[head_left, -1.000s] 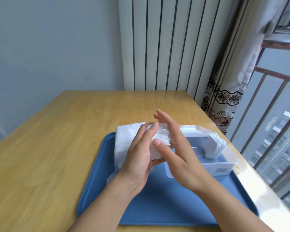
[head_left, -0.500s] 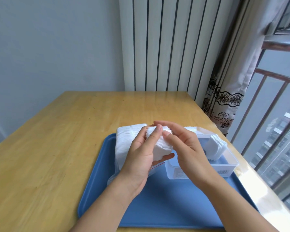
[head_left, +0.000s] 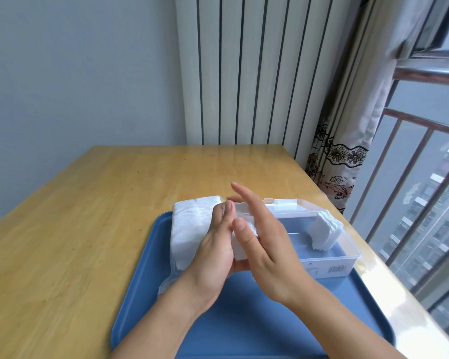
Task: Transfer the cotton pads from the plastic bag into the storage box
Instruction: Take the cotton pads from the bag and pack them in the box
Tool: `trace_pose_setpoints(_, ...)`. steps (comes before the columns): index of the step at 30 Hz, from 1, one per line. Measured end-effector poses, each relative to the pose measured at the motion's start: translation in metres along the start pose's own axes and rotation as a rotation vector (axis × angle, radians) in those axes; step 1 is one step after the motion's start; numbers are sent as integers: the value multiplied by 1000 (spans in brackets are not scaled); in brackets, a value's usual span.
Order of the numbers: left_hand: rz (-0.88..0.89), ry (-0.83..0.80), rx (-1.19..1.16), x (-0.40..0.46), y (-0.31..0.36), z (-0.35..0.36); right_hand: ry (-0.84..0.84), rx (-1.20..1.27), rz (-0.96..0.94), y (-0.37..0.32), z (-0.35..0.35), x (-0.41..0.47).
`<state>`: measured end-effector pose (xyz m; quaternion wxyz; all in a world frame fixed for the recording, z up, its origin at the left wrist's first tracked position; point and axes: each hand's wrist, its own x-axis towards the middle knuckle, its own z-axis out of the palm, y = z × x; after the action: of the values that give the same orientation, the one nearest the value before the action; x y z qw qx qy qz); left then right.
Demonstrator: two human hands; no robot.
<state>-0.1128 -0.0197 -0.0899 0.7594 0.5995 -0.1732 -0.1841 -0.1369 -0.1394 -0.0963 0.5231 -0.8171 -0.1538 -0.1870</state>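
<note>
Stack of cotton pads (head_left: 244,237) at frame centre, pressed between both palms: left hand (head_left: 215,257) cupped around its left side, right hand (head_left: 265,244) flat, fingers extended, against its right. Plastic bag (head_left: 189,229) just left; storage box (head_left: 329,257) right, on blue tray (head_left: 244,327).

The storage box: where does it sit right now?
The clear storage box sits on the blue tray's right side, beyond the right hand.
</note>
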Motion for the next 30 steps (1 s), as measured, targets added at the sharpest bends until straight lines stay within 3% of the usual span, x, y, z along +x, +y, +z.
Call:
trace_pose_setpoints(7, 110, -82, 79, -1, 0, 8, 201, 311, 114, -9, -7, 5)
trace_pose_setpoints(10, 117, -55, 50, -1, 1, 11, 239, 299, 148, -11, -13, 9)
trace_pose_setpoints(14, 188, 149, 106, -1, 4, 9, 183, 298, 116, -12, -27, 13)
trace_pose_setpoints(18, 415, 326, 336, -4, 8, 4, 55, 215, 14, -14, -34, 11)
trace_pose_setpoints(22, 539, 351, 477, -6, 9, 1, -27, 370, 83, -15, -22, 7)
trace_pose_setpoints(30, 487, 284, 140, -11, 4, 12, -65, 442, 194, -11, -5, 1)
